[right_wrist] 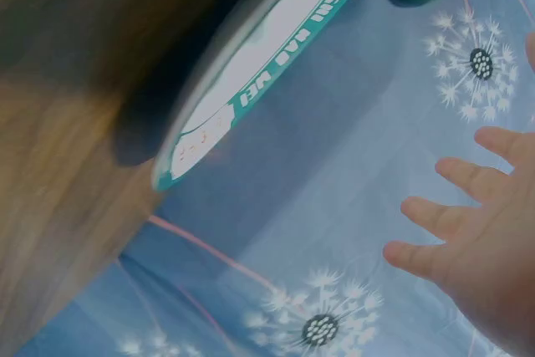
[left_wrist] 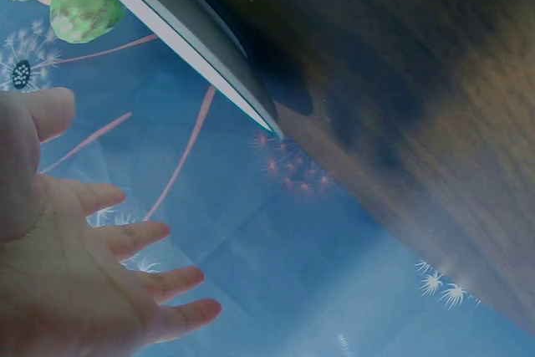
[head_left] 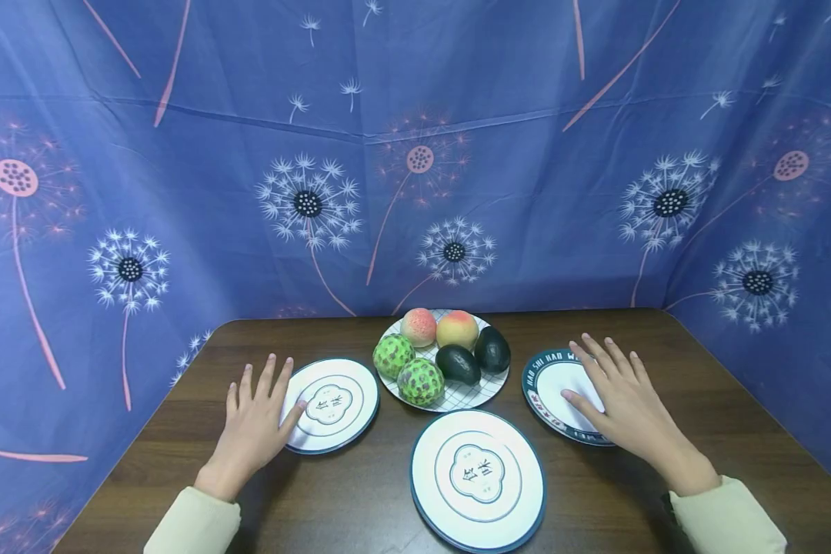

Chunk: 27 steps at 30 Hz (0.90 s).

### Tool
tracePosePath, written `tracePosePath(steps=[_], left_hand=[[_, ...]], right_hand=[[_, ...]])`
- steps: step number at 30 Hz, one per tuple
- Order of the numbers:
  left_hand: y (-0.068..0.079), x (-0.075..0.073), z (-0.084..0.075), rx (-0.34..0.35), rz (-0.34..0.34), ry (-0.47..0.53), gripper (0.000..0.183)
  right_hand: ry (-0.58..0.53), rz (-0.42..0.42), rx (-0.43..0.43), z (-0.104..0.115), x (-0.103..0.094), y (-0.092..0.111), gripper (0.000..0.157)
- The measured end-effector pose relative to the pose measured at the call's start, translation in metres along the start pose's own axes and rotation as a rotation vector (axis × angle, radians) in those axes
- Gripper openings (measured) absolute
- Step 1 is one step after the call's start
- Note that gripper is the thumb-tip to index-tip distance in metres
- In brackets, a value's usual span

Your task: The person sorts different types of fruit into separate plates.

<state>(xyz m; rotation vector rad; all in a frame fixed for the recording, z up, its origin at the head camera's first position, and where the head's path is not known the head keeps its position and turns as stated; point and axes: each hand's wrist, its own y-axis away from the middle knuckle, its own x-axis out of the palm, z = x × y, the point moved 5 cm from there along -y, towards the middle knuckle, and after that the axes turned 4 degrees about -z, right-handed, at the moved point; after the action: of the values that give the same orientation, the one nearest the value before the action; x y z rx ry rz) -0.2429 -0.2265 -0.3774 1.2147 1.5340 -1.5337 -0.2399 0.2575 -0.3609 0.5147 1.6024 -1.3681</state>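
Observation:
My left hand [head_left: 255,422], fingers spread, hovers beside and partly over a white blue-rimmed plate [head_left: 331,404]; the left wrist view shows the palm [left_wrist: 67,282] apart from it. On the other side my right hand [head_left: 626,408] spreads over a plate with a lettered green rim [head_left: 536,377], and the right wrist view shows a gap there too. Neither hand holds anything. Between them, a checked plate [head_left: 467,396] bears two peaches [head_left: 457,329], two dark green avocados [head_left: 493,350] and two green speckled, bumpy fruits [head_left: 421,382].
Another white blue-rimmed plate [head_left: 478,481], with a thick, possibly stacked edge, lies in front of the fruit. All stand on a brown wooden table [head_left: 339,492]. A blue cloth with dandelion prints [head_left: 526,192] hangs behind and along the sides.

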Motion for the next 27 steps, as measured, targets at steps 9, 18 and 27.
tracePosePath(steps=[9,18,27], left_hand=[[-0.009,0.004,0.007,0.01,-0.002,-0.001,0.061],[-0.016,0.01,0.016,0.031,-0.007,-0.014,0.051],[-0.024,0.024,0.025,0.005,0.103,-0.022,0.048]], right_hand=[[-0.039,0.003,-0.042,0.023,0.004,-0.022,0.071],[-0.091,0.019,-0.111,0.05,0.013,-0.044,0.065],[-0.136,0.025,-0.227,0.078,0.029,-0.063,0.061]])
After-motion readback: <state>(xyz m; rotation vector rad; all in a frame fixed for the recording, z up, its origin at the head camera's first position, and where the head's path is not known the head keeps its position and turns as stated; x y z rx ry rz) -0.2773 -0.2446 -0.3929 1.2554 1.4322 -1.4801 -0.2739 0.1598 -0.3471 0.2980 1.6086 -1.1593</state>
